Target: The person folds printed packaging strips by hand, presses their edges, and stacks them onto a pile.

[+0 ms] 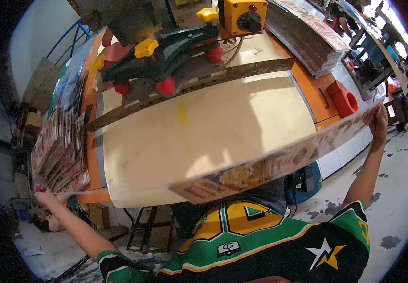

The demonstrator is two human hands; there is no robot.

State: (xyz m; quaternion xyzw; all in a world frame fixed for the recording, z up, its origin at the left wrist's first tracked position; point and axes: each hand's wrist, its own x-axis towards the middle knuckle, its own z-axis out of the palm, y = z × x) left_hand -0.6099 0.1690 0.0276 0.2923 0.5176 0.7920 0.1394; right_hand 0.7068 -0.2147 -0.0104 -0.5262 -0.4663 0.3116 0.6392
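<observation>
right hand (379,123) closed on printed sheet's (279,165) end | left hand (46,196) near stacked prints (60,148) | left grip: cannot tell

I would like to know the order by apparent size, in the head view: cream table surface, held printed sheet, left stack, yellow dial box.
Largest to smallest:
- Cream table surface
- Held printed sheet and left stack: unsure, because the sheet is slanted and nearer the camera
- Yellow dial box
</observation>
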